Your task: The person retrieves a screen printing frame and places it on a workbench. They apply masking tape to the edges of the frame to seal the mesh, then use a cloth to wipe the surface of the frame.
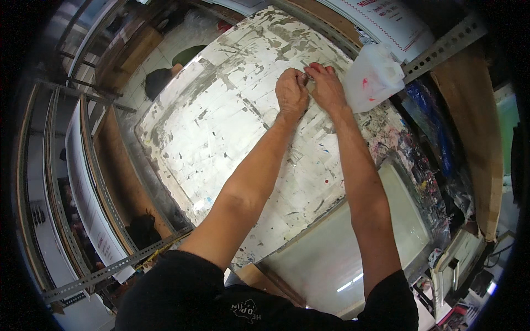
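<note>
Pinching together at upper centre of the frame, left hand (291, 91) and right hand (326, 87) pick at something tiny, unclear, on the paint-flecked counter (221, 127), white plastic bag (375, 77) just right; peeling likely needs steady pull.

My hands, left (291, 91) and right (326, 87), meet touching at the far side of the tabletop (221, 127). Bag (374, 77) just right of my right hand. Glass pane (342, 248) lies nearer me, right of the tabletop. Rack rails (94, 187) run along the left.
</note>
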### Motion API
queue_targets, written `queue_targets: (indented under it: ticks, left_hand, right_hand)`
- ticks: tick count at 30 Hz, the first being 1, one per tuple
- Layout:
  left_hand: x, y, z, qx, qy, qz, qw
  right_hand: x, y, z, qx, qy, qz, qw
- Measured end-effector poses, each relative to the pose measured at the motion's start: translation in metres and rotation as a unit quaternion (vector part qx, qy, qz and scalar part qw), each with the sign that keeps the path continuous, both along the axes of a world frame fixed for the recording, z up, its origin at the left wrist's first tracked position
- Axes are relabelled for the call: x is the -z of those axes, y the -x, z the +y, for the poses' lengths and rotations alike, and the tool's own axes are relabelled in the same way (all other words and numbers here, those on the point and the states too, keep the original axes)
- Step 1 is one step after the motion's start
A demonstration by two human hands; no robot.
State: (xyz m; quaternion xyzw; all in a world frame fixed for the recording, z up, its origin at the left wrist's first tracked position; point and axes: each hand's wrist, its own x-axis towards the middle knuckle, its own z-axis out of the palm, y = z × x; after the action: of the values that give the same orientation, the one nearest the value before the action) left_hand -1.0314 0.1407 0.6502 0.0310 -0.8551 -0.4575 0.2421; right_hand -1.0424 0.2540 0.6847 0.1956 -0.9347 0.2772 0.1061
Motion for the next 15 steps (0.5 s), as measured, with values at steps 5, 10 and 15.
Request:
queue_targets:
  ticks: [5,10,15]
  left_hand:
    - [-0.002,0.000,0.000,-0.031,0.012,-0.011,0.999]
    - [0.002,0.003,-0.001,-0.060,0.035,-0.020,0.997]
    - [0.000,0.001,0.002,-0.066,0.034,-0.011,0.997]
  right_hand:
    - [0.021,0.032,0.013,-0.066,-0.050,0.054,0.995]
    - [0.018,0.017,0.007,-0.010,-0.178,0.078,0.981]
    - [0.007,-0.031,0.000,0.007,-0.235,0.050,0.971]
